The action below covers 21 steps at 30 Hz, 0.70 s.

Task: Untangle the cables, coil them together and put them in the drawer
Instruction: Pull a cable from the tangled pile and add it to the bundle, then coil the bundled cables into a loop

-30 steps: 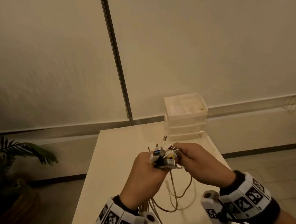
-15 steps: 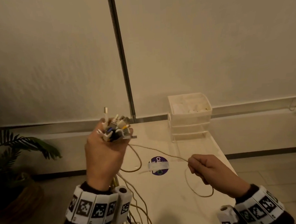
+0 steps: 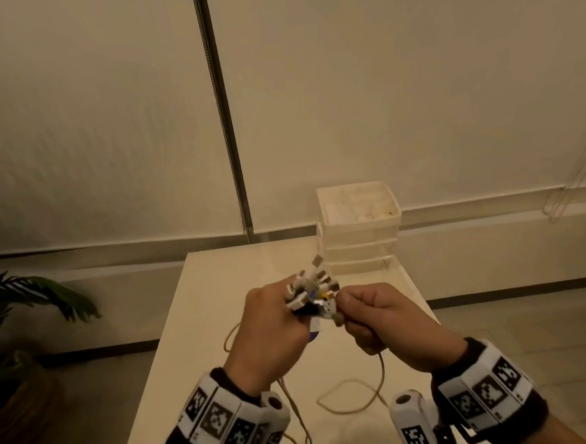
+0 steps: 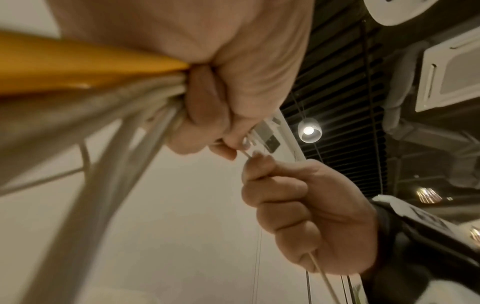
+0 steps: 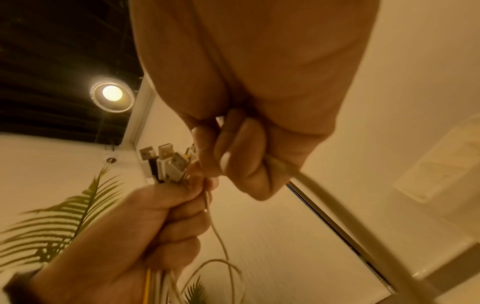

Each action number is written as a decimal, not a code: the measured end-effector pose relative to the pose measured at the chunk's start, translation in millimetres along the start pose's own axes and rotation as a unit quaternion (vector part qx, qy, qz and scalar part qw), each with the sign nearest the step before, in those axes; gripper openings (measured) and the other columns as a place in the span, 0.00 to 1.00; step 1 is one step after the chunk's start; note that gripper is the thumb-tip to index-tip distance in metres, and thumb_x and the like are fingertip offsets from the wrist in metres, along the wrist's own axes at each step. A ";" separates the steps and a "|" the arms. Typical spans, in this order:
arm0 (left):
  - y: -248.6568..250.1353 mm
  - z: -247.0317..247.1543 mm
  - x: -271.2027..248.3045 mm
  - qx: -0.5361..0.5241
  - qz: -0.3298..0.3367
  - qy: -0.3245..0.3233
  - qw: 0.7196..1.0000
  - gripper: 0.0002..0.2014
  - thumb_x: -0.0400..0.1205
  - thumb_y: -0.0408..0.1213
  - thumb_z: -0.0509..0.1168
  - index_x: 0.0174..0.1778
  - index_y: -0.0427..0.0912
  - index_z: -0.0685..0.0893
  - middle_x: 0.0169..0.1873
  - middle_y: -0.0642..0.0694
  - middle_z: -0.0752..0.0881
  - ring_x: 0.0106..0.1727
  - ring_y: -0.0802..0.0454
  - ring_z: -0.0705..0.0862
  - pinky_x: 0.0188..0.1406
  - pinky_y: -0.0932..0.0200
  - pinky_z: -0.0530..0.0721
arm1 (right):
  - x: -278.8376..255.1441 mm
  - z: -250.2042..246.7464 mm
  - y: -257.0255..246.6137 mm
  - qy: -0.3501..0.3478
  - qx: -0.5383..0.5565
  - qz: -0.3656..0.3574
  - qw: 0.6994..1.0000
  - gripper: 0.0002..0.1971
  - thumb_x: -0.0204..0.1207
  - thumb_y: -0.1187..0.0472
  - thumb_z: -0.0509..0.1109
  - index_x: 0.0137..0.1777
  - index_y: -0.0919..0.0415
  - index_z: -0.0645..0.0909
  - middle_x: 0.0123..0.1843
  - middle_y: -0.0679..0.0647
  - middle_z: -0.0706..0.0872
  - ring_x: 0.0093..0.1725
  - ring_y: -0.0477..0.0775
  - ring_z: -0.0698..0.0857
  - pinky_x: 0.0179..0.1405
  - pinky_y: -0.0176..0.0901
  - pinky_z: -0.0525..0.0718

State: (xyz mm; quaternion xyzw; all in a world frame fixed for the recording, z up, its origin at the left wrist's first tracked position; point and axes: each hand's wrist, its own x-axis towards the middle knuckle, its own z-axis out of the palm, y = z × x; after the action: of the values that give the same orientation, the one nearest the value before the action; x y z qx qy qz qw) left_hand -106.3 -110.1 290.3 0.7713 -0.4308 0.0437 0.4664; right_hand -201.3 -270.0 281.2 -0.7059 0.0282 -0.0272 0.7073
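Observation:
My left hand [image 3: 274, 329] grips a bundle of cables [image 4: 109, 107] in its fist above the table, and the plug ends [image 3: 314, 291] fan out of the top. A yellow cable [image 4: 78, 63] runs in the bundle with several white ones. My right hand [image 3: 376, 314] is right beside the plugs and grips one thin white cable [image 5: 324, 195] close to the bundle. That cable falls from the fist and loops on the table [image 3: 350, 395]. The white drawer unit [image 3: 359, 229] stands at the table's far right, with its top tray open.
The white table [image 3: 196, 348] runs from me to the wall. A potted palm [image 3: 19, 307] stands on the floor to the left. A dark vertical pole [image 3: 221, 116] rises behind the table. Slack cable hangs under my left wrist [image 3: 297, 427].
My left hand came down from the upper left to the middle. My right hand slid up along the single cable to the plugs, so the hands are together again.

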 end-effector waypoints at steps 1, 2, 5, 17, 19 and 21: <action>-1.5 -3.8 2.2 -0.008 -0.018 0.025 1.000 0.09 0.70 0.28 0.65 0.35 0.46 0.87 0.26 0.64 0.84 0.30 0.68 0.82 0.30 0.73 0.74 | 0.1 -0.3 0.6 0.007 -0.008 -0.001 1.000 0.18 0.87 0.57 0.56 0.38 0.62 0.79 0.22 0.50 0.66 0.22 0.47 0.59 0.22 0.38 0.58; -5.6 -8.5 4.4 -0.008 -0.046 0.060 0.997 0.13 0.73 0.24 0.66 0.38 0.49 0.89 0.27 0.65 0.84 0.30 0.67 0.82 0.31 0.69 0.76 | 0.2 -2.1 2.6 0.015 -0.009 0.000 1.000 0.17 0.87 0.59 0.56 0.39 0.63 0.79 0.22 0.50 0.66 0.22 0.47 0.58 0.21 0.37 0.59; -23.5 -34.0 12.4 -0.015 -0.159 0.187 0.969 0.16 0.80 0.24 0.66 0.32 0.49 0.83 0.27 0.50 0.83 0.27 0.53 0.78 0.32 0.53 0.76 | -5.1 -14.5 18.4 0.034 0.005 0.022 0.999 0.16 0.86 0.60 0.57 0.39 0.64 0.79 0.23 0.50 0.65 0.22 0.47 0.58 0.22 0.37 0.59; 0.9 14.1 -3.1 0.003 0.040 -0.075 0.996 0.09 0.74 0.28 0.65 0.38 0.47 0.84 0.34 0.55 0.89 0.35 0.59 0.84 0.34 0.69 0.76 | -13.7 -11.7 32.2 0.036 0.070 0.013 0.997 0.15 0.79 0.54 0.61 0.39 0.66 0.78 0.25 0.55 0.62 0.24 0.51 0.55 0.25 0.43 0.54; -4.6 20.9 -3.0 -0.003 0.034 -0.062 0.997 0.11 0.72 0.27 0.65 0.32 0.51 0.79 0.27 0.58 0.84 0.29 0.60 0.79 0.29 0.71 0.70 | -13.4 -9.6 24.8 0.028 0.065 -0.001 0.997 0.15 0.80 0.54 0.61 0.40 0.66 0.79 0.24 0.54 0.63 0.23 0.49 0.57 0.24 0.42 0.55; -5.5 22.1 -3.0 -0.016 0.026 -0.024 0.999 0.14 0.72 0.27 0.66 0.32 0.54 0.82 0.28 0.60 0.86 0.32 0.63 0.83 0.30 0.68 0.76 | -14.1 -8.6 21.3 0.027 0.045 -0.011 0.999 0.15 0.82 0.55 0.60 0.36 0.58 0.81 0.24 0.53 0.65 0.23 0.49 0.58 0.23 0.40 0.58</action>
State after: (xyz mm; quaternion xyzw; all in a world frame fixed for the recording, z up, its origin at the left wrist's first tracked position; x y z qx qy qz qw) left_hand -111.7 -123.8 272.8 0.7530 -0.4622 0.0305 0.4673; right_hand -216.0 -277.4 259.8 -0.6726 0.0385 -0.0551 0.7370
